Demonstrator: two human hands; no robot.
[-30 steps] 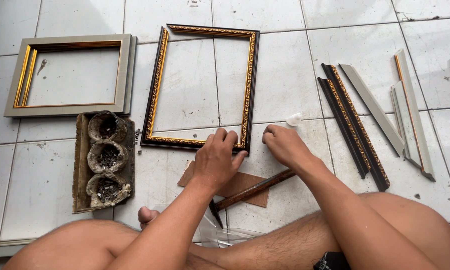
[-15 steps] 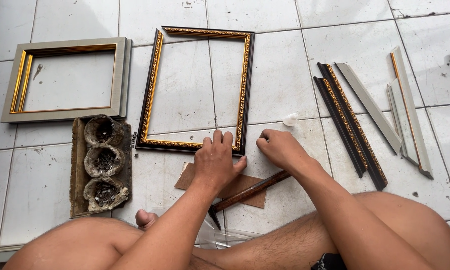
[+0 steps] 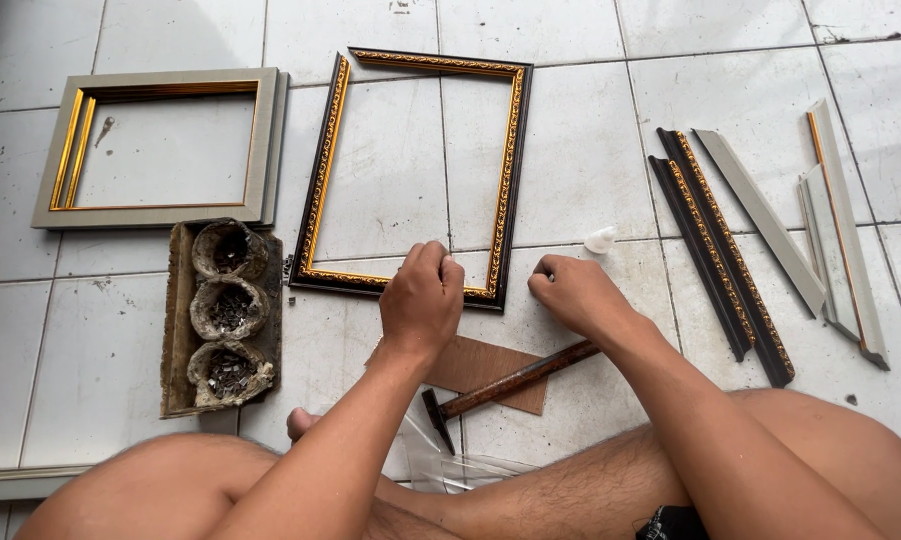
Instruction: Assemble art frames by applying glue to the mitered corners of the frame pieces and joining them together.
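Observation:
A dark picture frame with gold ornate trim (image 3: 333,165) lies flat on the white tiled floor. My left hand (image 3: 422,297) rests on its near rail, fingers curled over the edge. My right hand (image 3: 573,293) is closed beside the frame's near right corner; whether it pinches something small I cannot tell. A hammer with a brown wooden handle (image 3: 510,381) lies on a brown cardboard piece (image 3: 485,362) just below both hands, touched by neither.
A grey frame with gold inner edge (image 3: 264,140) lies at the far left. A worn tray of three cups holding small nails (image 3: 222,315) sits left of my left arm. Loose dark moulding strips (image 3: 715,250) and grey strips (image 3: 830,235) lie right. A small white cap (image 3: 600,240) rests near the frame.
Both hands stay at the dark frame's near rail. My left hand's fingers have curled tighter over the rail, and the view has shifted slightly.

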